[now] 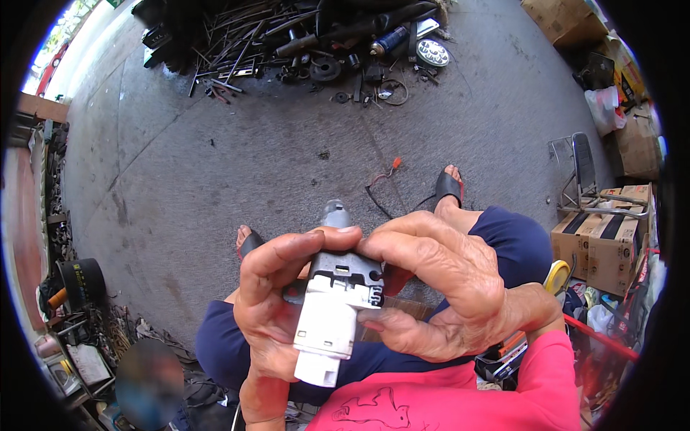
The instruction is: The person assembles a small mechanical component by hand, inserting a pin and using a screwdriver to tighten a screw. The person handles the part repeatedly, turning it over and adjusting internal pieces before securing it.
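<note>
A wide grey concrete floor (215, 165) takes up most of the place, with a heap of scrap metal (287, 39) along its far edge and cardboard boxes (604, 241) stacked to the person's right beside a folding chair (586, 176). The person sits low in dark blue trousers (510, 233) and a pink shirt (503, 391), feet in black sandals; a loose wire (381, 188) with an orange end lies on the floor just ahead. Both hands meet over the lap around one small part, a connector (332, 305) with a white body and a dark grey cap. Its long axis runs nearly straight away from the person, white end nearest the chest, grey cap farther out, with a grey cylinder (335, 214) showing just beyond the fingertips. The left hand (269, 309) is wrapped closed along the connector's left side, cradling the white body from beneath, thumb pressed on the cap. The right hand (438, 287) comes in from the other side, forefinger and thumb pinched closed on the cap's right edge. Both hands are about equally near; the left carries the weight.
</note>
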Motion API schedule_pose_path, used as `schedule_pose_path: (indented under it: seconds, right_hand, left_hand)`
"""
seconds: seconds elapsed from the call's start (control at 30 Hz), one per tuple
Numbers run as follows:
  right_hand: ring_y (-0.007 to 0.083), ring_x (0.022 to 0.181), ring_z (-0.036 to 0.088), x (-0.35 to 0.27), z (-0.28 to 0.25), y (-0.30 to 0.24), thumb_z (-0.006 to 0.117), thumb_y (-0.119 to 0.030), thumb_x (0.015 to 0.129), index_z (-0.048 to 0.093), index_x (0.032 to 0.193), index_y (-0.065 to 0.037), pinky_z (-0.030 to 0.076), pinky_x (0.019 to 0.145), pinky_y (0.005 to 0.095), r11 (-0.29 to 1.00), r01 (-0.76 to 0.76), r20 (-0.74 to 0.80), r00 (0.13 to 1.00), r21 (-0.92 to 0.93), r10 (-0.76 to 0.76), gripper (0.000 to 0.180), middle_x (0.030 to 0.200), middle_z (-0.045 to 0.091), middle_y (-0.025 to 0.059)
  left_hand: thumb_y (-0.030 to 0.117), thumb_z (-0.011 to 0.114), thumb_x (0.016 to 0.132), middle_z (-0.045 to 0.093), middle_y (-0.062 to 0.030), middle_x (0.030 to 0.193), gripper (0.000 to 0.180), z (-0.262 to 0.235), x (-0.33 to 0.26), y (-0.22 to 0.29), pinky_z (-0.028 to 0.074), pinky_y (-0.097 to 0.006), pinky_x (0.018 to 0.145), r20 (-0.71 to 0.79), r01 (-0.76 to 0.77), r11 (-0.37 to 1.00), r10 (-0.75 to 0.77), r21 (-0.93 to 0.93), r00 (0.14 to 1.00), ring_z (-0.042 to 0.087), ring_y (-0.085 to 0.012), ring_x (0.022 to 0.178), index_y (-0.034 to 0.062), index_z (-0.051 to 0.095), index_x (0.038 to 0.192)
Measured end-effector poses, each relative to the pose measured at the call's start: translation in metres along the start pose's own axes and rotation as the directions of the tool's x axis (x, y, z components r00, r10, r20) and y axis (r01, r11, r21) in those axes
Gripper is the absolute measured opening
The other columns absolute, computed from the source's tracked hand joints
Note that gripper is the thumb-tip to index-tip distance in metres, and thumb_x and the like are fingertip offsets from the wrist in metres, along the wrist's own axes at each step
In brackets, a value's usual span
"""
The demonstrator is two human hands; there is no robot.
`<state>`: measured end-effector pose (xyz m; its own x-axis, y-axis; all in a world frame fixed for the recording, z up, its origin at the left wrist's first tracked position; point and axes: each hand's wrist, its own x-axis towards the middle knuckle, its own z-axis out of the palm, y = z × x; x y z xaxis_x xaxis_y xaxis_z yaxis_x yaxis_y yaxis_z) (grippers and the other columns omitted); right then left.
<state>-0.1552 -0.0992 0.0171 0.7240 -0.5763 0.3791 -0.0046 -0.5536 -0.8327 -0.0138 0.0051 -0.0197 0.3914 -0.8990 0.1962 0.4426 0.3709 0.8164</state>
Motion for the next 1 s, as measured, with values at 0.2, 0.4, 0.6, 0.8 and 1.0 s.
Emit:
schedule_pose_path:
  seconds: [0.2,0.4,0.6,0.8,1.0]
  right_hand:
    - [0.0186,0.061,0.062,0.002,0.006,0.0,0.078,-0.02,0.069,0.061,0.102,0.006,0.05,0.053,0.0274,0.992,0.069,-0.09,0.993,-0.104,-0.078,0.046,0.085,0.062,0.0152]
    - [0.0195,0.062,0.061,0.002,0.003,0.004,0.077,-0.023,0.071,0.06,0.104,0.007,0.044,0.05,0.0293,0.97,0.134,-0.092,0.984,-0.204,-0.155,0.047,0.084,0.061,0.015]
    - [0.0202,0.067,0.061,0.0,0.0,0.008,0.076,-0.024,0.074,0.059,0.109,0.008,0.04,0.049,0.0296,0.93,0.252,-0.009,0.964,-0.268,-0.264,0.05,0.09,0.06,0.0157]
    - [0.0186,0.069,0.059,-0.001,-0.006,0.012,0.075,-0.025,0.075,0.056,0.115,0.007,0.04,0.057,0.03,0.919,0.273,0.084,0.962,-0.284,-0.26,0.054,0.098,0.06,0.0151]
    - [0.0284,0.079,0.062,0.003,-0.007,0.01,0.072,-0.012,0.072,0.05,0.119,0.009,0.051,0.061,0.0332,0.937,0.286,0.125,0.956,-0.201,-0.265,0.056,0.103,0.056,0.0209]
  left_hand:
    - [0.034,0.084,0.065,0.049,-0.0266,0.128,0.085,-0.003,0.0,0.001,0.04,-0.042,0.103,-0.045,0.127,0.989,-0.124,0.071,0.991,0.048,-0.0315,0.123,-0.0031,0.041,0.128]
    - [0.028,0.075,0.076,0.041,-0.0222,0.135,0.07,0.001,-0.002,0.0,0.031,-0.041,0.108,-0.037,0.124,0.936,-0.119,0.331,0.992,0.039,-0.0283,0.129,-0.0023,0.043,0.13]
    - [0.018,0.078,0.075,0.045,-0.0145,0.133,0.07,-0.008,-0.004,-0.002,0.039,-0.036,0.105,0.1,-0.134,0.848,0.095,0.512,0.99,0.044,-0.0232,0.124,0.0012,0.042,0.132]
    - [0.002,0.071,0.078,0.043,-0.0108,0.131,0.064,0.0,-0.009,0.003,0.043,-0.033,0.101,0.018,-0.067,0.737,0.074,0.672,0.997,0.048,-0.0198,0.118,0.0016,0.04,0.133]
    - [0.003,0.076,0.073,0.043,-0.0111,0.13,0.069,-0.004,-0.005,0.008,0.043,-0.031,0.098,0.128,-0.181,0.596,0.131,0.782,0.983,0.048,-0.0187,0.117,0.0006,0.041,0.132]
